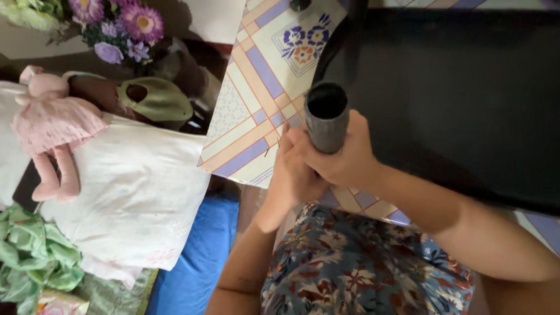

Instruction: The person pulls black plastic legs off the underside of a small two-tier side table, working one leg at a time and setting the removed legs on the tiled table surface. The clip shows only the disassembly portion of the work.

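- big black panel lying on the patterned tablecloth
- white pillow off to the side, pink plush doll on it
- right hand wrapped tight round a grey tube, open end up, over the table edge
- left hand curled on the tube's lower part too

Grey tube with a black mouth. Cream tablecloth, crossed by orange lines and lilac blocks, one blue-and-orange flower print. Black screen. Blue-grey dress with rust and cream blossoms. White pillow, pink doll, olive cap, purple flowers, blue sheet, green cloth.
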